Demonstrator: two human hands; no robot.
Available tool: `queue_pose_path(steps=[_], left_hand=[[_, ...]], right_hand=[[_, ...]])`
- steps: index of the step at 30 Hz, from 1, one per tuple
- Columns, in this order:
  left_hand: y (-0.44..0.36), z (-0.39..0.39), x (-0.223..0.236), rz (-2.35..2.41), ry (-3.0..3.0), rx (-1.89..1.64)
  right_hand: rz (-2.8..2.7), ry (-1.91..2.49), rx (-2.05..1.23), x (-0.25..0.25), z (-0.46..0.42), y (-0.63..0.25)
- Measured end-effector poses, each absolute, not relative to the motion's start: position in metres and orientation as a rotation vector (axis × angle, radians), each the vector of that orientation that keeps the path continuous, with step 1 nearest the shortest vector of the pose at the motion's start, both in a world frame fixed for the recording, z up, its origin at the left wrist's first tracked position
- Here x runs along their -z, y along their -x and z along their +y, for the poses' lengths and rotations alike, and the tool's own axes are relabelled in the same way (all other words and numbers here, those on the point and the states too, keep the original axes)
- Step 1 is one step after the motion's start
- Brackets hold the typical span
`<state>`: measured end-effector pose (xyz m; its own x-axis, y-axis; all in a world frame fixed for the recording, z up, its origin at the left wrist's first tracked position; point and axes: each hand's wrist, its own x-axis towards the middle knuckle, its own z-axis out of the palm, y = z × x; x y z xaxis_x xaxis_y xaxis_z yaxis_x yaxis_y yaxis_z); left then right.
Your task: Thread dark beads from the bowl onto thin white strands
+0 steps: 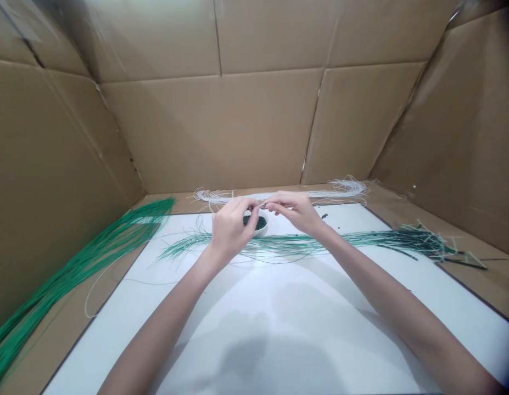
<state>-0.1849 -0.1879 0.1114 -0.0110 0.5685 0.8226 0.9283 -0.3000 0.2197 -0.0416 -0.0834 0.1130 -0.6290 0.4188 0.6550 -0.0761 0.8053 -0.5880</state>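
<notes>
Green strands (pixel 73 266) toward nine o'clock; at twelve, your left hand (pixel 230 226) by the bowl (pixel 261 232) and right hand (pixel 298 210), both pinched nearly closed on a tiny piece (pixel 262 206), unidentifiable, seemingly a fine fingertip step calling for steady alignment; dark-ended strands (pixel 423 241), two o'clock.

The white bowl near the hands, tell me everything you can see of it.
The white bowl looks small, round and smooth, and sits upright on the white board. Dark little pieces fill much of it. The left hand hides its left side. Its material is unclear.
</notes>
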Motion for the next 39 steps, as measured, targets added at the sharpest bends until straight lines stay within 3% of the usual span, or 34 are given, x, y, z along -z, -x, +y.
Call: queue_pose_path(steps=[6,17,30,39], left_hand=[[0.1843,-0.1892,-0.1113,-1.470,1.899,1.216],[0.1834,-0.1901,-0.1127,-1.383,1.917,1.272],[0.1833,-0.1900,-0.1111,-1.370,1.913,1.242],[0.1833,-0.1902,-0.1103,-1.321,1.888,1.229]], right_hand=[[-2.097,0.166,-0.638,-0.1160,-0.0873,0.0402],[-1.969,0.190,-0.835,-0.1156,-0.0905,0.0425],[-2.054,0.131,-0.543,-0.1177,-0.0893,0.0388],[-2.067,0.125,-0.517,-0.1195,-0.0903,0.0380]])
